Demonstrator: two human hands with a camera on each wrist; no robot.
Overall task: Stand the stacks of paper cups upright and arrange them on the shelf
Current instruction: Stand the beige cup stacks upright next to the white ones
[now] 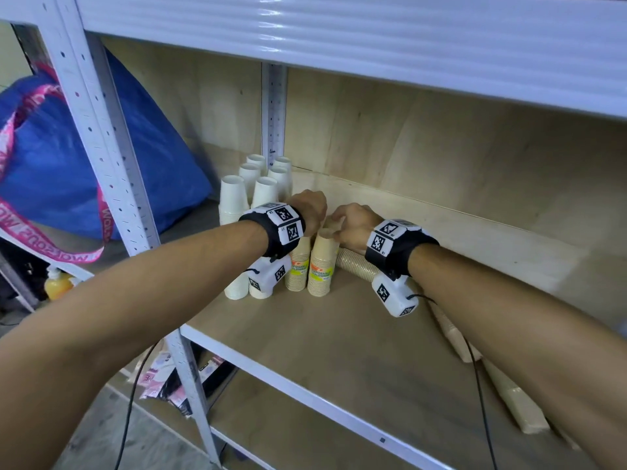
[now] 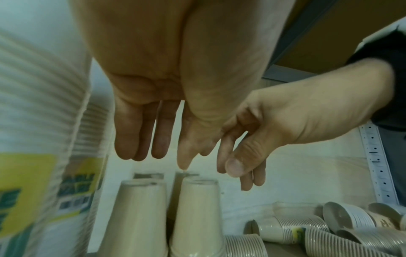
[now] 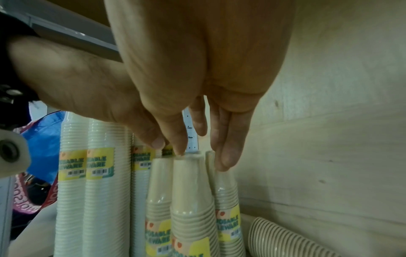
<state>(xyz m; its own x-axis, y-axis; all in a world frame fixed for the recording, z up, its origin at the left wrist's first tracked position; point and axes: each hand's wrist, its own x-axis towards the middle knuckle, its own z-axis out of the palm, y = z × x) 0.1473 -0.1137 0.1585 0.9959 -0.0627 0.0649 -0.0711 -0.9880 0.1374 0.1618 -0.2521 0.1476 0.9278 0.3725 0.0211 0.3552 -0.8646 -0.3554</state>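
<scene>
Several upright stacks of white cups [image 1: 249, 195] stand at the back left of the shelf board [image 1: 339, 334]. In front of them stand upright brown cup stacks [image 1: 320, 262] with yellow labels. My left hand [image 1: 310, 210] and right hand [image 1: 349, 222] hover side by side over their tops. The left fingers [image 2: 140, 137] hang straight, just above the stack tops [image 2: 195, 205]. The right fingers [image 3: 226, 146] point down straight and touch the top of a brown stack [image 3: 191, 191]. Neither hand holds anything. One brown stack [image 1: 356, 266] lies on its side beside the upright ones.
More cup stacks [image 1: 456, 334] lie on the shelf under my right forearm, several seen in a heap [image 2: 329, 229]. A white metal post [image 1: 112, 171] frames the shelf's left side; a blue bag [image 1: 51, 164] sits beyond it. The upper shelf [image 1: 339, 32] hangs overhead.
</scene>
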